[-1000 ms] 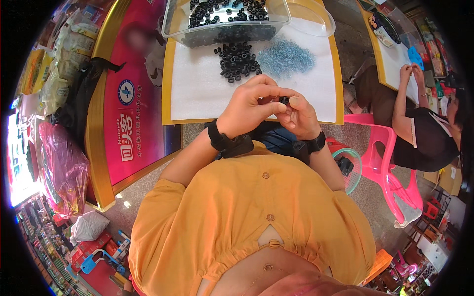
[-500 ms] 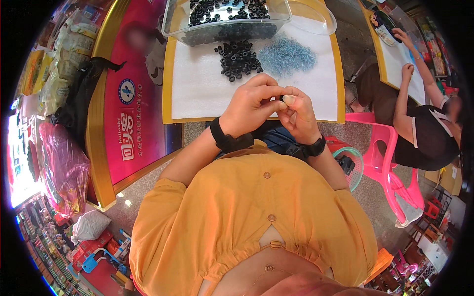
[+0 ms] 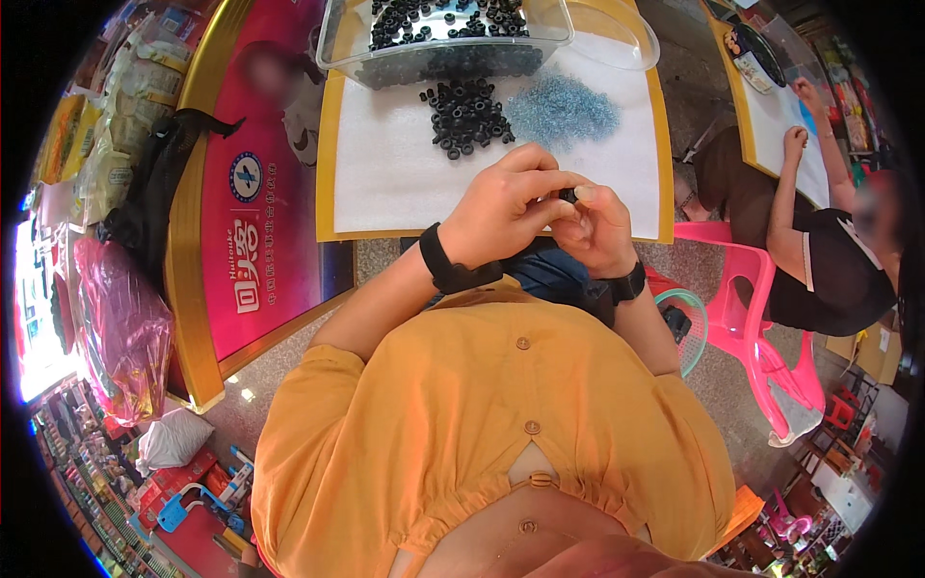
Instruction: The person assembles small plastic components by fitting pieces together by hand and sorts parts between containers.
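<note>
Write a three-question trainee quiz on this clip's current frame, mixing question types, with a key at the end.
1. True or false: the heap of tiny blue bead-like grains lies to the right of the loose pile of black ring-shaped pieces on the white tabletop.

2. Where do the fingertips of the left hand and right hand meet?
A) At a pink chair
B) At a small black piece
C) At a white bag

3. Fill in: the clear plastic container holds many small ____-coloured pieces.

Key: 1. True; 2. B; 3. black
</note>
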{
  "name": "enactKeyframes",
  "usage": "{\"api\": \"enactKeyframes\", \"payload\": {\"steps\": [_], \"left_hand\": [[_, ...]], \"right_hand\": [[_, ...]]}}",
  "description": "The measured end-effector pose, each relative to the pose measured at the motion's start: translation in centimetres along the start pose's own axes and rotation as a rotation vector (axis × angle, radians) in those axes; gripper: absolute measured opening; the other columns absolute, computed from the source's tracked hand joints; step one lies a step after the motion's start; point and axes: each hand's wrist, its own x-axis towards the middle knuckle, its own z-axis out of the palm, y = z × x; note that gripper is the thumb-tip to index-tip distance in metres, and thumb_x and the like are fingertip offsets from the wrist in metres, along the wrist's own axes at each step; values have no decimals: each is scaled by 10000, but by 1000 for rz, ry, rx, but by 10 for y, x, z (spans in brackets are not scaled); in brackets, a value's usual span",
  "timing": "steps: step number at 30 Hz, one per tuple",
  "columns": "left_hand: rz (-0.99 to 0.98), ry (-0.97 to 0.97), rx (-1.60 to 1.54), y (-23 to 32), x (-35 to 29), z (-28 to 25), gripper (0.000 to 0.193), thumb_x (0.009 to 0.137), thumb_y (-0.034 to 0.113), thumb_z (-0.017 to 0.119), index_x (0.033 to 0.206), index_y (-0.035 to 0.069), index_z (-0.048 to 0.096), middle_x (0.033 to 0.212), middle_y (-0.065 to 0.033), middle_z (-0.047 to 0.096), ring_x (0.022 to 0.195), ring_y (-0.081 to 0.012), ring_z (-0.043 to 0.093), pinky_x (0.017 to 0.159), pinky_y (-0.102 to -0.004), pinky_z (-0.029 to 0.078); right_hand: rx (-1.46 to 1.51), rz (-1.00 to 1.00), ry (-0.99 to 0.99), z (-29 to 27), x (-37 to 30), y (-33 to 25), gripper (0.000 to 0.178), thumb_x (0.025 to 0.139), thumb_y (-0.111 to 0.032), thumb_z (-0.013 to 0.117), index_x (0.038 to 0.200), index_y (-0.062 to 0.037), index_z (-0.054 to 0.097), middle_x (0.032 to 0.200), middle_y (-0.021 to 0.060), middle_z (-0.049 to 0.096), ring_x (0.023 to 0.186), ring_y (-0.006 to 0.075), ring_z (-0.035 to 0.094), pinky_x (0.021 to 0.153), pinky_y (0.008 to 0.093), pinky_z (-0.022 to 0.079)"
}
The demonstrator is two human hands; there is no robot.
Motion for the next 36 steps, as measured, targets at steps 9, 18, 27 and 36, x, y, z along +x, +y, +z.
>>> {"api": "enactKeyframes", "payload": {"steps": [9,18,27,36], "left_hand": [[103,61,-5,-6,-1,2,289,774,41,767,1059,47,717,908,-70,599,775,-209,584,651,-299,480],[86,103,-68,2,7,1,231,832,47,746,1059,17,713,942,-67,604,762,-143,596,650,-251,494],[-130,212,-212,-29,-9,9,282,858,40,724,1139,36,695,969,-23,582,733,-98,564,604,-197,473],[-507,93,-174,-100,-49,-4,203,906,173,691,1061,48,726,887,-38,637,782,-139,589,697,-267,476]], "right_hand": [[-293,-232,215,25,1,9,180,921,-212,550,923,-35,578,725,6,551,507,47,448,410,170,311],[-88,-193,197,43,2,-1,266,942,-267,542,1025,-16,572,836,22,588,549,60,486,469,167,357],[-586,-146,302,27,10,-24,222,920,-251,618,972,-35,609,689,-2,550,505,54,454,418,202,330],[-1113,-507,728,-49,82,-151,188,877,-206,710,931,-50,621,700,-21,560,547,42,481,460,197,342]]}}
